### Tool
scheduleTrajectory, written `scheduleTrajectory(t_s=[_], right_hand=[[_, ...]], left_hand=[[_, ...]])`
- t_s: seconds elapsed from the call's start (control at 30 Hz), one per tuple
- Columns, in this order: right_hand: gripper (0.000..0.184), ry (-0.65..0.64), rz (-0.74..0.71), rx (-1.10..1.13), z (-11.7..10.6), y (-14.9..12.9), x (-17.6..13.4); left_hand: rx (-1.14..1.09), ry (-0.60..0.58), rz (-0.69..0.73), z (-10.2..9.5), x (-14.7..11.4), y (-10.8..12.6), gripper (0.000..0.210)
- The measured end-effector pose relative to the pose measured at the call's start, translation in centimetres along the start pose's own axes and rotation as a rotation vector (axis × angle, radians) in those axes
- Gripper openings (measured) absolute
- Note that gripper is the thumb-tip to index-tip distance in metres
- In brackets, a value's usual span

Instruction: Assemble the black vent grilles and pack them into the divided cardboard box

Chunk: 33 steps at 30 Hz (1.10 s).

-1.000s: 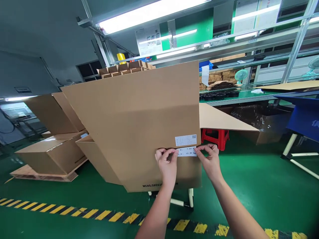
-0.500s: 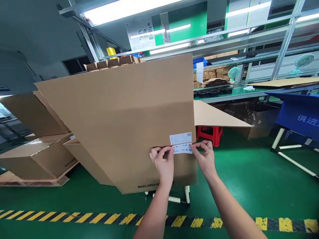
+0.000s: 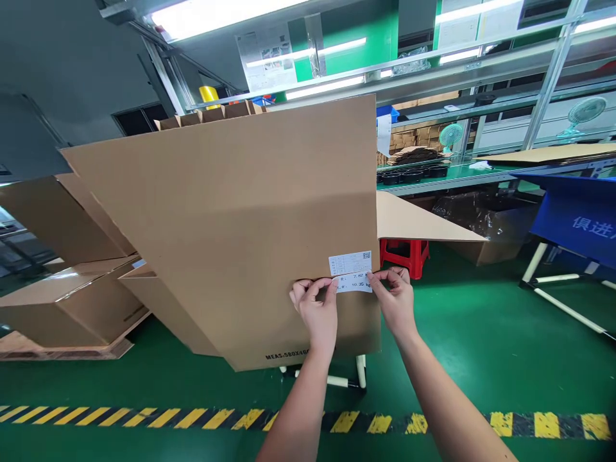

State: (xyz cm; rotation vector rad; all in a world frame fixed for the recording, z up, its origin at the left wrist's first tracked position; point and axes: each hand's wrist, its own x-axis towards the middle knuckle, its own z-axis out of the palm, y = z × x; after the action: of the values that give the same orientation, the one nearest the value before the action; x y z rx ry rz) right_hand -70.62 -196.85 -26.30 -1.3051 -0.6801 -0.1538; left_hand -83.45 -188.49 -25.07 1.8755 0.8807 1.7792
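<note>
White label [image 3: 353, 283] between both hands [image 3: 318, 316] [image 3: 398, 305]

You are in a factory packing area. Confirm this by the green floor [image 3: 481, 333] with its black-and-yellow stripe [image 3: 166, 418], the labelled carton [image 3: 231, 231] in front of you, the box [image 3: 99, 301] on a pallet [image 3: 110, 350], the metal frame [image 3: 551, 80], the surface [image 3: 433, 187] carrying black parts [image 3: 414, 174], the tube light [image 3: 221, 16] overhead and the posted sheets [image 3: 266, 61].

Here's your white label [image 3: 355, 283], 7.82 printed above 10.35, nearly level, lower edge slightly bowed, at the lower right of your brown carton's [image 3: 250, 218] broad, upright panel!
</note>
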Motion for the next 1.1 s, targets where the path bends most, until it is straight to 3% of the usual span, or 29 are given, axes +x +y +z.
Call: scheduleTrajectory(t_s=[0.77,0.9,1.0,1.07,1.1], right_hand=[[0.044,-0.002,-0.066,-0.067,0.2,1.3,-0.1],[0.056,0.143,-0.076,-0.219,-1.0,2.1,0.5],[0.056,0.226,-0.140,-0.255,-1.9,0.7,0.3],[0.047,0.136,-0.164,-0.133,-1.5,-0.9,-0.4],[0.044,0.003,-0.138,-0.020,-0.8,-1.7,-0.8]], left_hand=[[-0.005,0.062,-0.046,0.7,-0.5,-0.1,0.016],[-0.053,0.191,-0.145,0.3,-0.4,-0.5,0.046],[-0.048,0.182,-0.129,-0.1,-0.4,-0.9,0.035],[-0.064,0.164,-0.106,-0.4,-0.7,-1.2,0.029],[-0.077,0.153,-0.094,-0.6,-0.9,-1.4,0.027]])
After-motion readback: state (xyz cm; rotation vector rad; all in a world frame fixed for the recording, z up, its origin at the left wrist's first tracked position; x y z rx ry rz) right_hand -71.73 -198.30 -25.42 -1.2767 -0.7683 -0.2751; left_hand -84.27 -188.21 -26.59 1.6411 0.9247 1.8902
